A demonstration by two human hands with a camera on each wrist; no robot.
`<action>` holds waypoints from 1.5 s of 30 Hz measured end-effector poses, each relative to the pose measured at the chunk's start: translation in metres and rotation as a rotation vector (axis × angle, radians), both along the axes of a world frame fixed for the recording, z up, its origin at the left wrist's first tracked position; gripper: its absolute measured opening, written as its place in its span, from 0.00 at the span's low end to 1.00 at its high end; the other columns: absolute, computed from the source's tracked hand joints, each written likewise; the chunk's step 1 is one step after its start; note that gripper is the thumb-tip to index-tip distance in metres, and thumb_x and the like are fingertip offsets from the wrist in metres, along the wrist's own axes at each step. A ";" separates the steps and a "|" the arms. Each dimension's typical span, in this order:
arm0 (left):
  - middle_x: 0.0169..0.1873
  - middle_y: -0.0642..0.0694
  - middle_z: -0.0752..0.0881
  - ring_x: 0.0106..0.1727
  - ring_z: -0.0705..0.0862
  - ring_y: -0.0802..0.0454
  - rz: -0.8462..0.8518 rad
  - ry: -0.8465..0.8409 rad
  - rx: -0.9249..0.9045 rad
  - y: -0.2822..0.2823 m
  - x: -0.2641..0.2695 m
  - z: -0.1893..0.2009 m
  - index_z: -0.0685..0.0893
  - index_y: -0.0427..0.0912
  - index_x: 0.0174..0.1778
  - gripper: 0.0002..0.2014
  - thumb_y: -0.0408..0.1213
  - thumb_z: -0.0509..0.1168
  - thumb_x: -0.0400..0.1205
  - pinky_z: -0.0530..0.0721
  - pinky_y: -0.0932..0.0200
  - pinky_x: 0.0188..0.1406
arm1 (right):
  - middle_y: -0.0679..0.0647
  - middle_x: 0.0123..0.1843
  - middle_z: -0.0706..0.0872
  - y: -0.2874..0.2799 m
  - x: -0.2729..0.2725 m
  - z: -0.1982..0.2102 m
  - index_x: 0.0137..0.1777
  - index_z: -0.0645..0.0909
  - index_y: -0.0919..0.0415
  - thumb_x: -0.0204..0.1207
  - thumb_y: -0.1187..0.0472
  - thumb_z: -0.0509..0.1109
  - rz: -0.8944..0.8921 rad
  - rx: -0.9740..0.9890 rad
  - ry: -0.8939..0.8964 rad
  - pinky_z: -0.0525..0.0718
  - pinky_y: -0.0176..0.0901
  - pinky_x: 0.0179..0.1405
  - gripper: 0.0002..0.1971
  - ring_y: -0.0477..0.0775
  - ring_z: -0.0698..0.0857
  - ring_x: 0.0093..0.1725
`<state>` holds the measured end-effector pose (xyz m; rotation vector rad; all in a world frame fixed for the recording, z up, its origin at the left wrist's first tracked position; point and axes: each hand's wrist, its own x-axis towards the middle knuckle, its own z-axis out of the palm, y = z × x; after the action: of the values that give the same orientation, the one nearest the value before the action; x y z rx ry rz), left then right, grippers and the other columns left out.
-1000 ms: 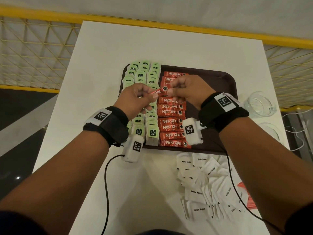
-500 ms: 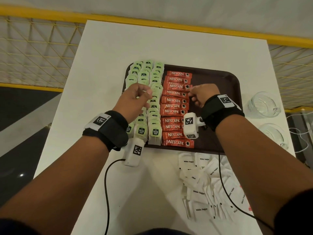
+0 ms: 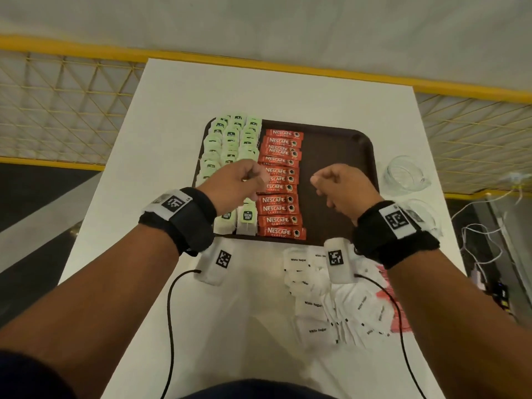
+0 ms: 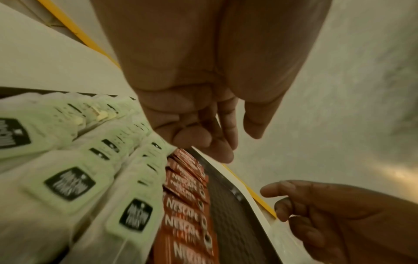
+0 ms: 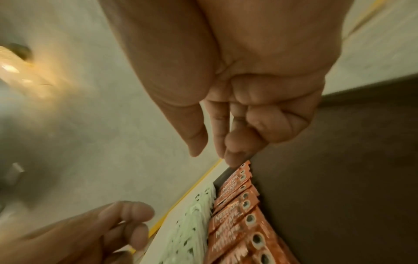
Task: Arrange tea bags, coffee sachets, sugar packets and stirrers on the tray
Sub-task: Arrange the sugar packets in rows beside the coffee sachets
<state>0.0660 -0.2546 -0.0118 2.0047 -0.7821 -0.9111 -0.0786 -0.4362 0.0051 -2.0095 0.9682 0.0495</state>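
A dark brown tray [image 3: 336,156] sits mid-table. Green tea bags [image 3: 230,139] fill its left side in rows, and a column of red coffee sachets [image 3: 280,180] runs down its middle; the right part is bare. My left hand [image 3: 256,180] hovers over the seam between tea bags and sachets, fingers loosely curled and empty. My right hand [image 3: 316,182] hangs over the bare tray just right of the sachets, also loosely curled and empty. The left wrist view shows the left hand [image 4: 226,142] holding nothing above the sachets [image 4: 185,205]. White sugar packets [image 3: 316,306] lie heaped on the table in front of the tray.
Two glass cups [image 3: 406,174] stand right of the tray, near the table's right edge. A red packet [image 3: 394,312] peeks from under the sugar heap. White cables [image 3: 475,240] trail off the table at the right. A yellow railing [image 3: 288,64] runs behind the table's far edge.
A second ago both hands held a red sachet over the column. It now lies on the tray, and both hands have drawn back toward me, empty.
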 end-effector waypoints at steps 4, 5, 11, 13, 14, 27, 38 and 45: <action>0.45 0.51 0.87 0.43 0.87 0.56 -0.147 -0.019 0.113 0.011 -0.045 0.002 0.81 0.49 0.52 0.10 0.52 0.62 0.85 0.79 0.63 0.39 | 0.47 0.45 0.86 0.018 -0.064 0.005 0.54 0.82 0.49 0.80 0.51 0.69 0.160 -0.035 0.057 0.77 0.30 0.32 0.06 0.42 0.83 0.38; 0.44 0.51 0.87 0.43 0.86 0.56 -0.162 -0.014 0.134 0.013 -0.056 0.002 0.81 0.49 0.51 0.10 0.51 0.62 0.85 0.80 0.63 0.39 | 0.47 0.45 0.86 0.021 -0.079 0.003 0.54 0.82 0.49 0.80 0.51 0.69 0.193 -0.042 0.091 0.78 0.31 0.35 0.06 0.42 0.84 0.40; 0.49 0.49 0.85 0.49 0.85 0.50 -0.191 -0.110 0.269 0.018 -0.109 -0.018 0.81 0.48 0.52 0.09 0.49 0.63 0.85 0.86 0.53 0.48 | 0.49 0.50 0.87 0.029 -0.147 -0.022 0.55 0.84 0.54 0.79 0.63 0.69 0.345 -0.173 0.241 0.79 0.38 0.52 0.08 0.51 0.84 0.52; 0.54 0.50 0.83 0.52 0.83 0.50 -0.206 -0.180 0.311 0.019 -0.120 -0.028 0.80 0.47 0.56 0.12 0.50 0.64 0.85 0.83 0.55 0.50 | 0.50 0.56 0.86 0.029 -0.166 -0.026 0.59 0.84 0.55 0.78 0.66 0.68 0.360 -0.206 0.283 0.77 0.37 0.54 0.12 0.53 0.84 0.57; 0.57 0.49 0.82 0.54 0.81 0.51 -0.208 -0.205 0.324 0.019 -0.125 -0.031 0.79 0.47 0.61 0.14 0.50 0.64 0.84 0.80 0.56 0.52 | 0.50 0.59 0.85 0.028 -0.175 -0.027 0.61 0.83 0.55 0.78 0.67 0.69 0.367 -0.225 0.311 0.77 0.36 0.55 0.14 0.53 0.83 0.60; 0.74 0.40 0.66 0.63 0.82 0.40 -0.199 -0.314 0.395 0.004 -0.171 -0.059 0.75 0.51 0.75 0.20 0.48 0.59 0.87 0.77 0.48 0.70 | 0.55 0.74 0.73 0.044 -0.203 -0.042 0.81 0.64 0.49 0.76 0.56 0.75 0.419 -0.362 0.448 0.76 0.50 0.70 0.35 0.59 0.76 0.72; 0.58 0.45 0.80 0.57 0.82 0.43 -0.203 -0.397 0.408 0.009 -0.168 -0.061 0.83 0.48 0.55 0.07 0.44 0.64 0.84 0.82 0.47 0.59 | 0.56 0.79 0.71 0.062 -0.201 -0.052 0.82 0.63 0.52 0.78 0.49 0.66 0.304 -0.163 0.387 0.73 0.52 0.73 0.33 0.58 0.73 0.75; 0.70 0.41 0.71 0.67 0.78 0.40 -0.146 -0.336 0.431 0.012 -0.172 -0.066 0.72 0.43 0.75 0.29 0.52 0.68 0.81 0.78 0.46 0.68 | 0.55 0.77 0.74 0.062 -0.199 -0.057 0.80 0.66 0.53 0.77 0.47 0.72 0.229 -0.090 0.312 0.75 0.52 0.71 0.34 0.56 0.76 0.73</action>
<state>-0.1064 -0.2427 -0.0780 2.5506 -0.9911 -0.8919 -0.2771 -0.3745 -0.0523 -2.2313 0.9390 0.4636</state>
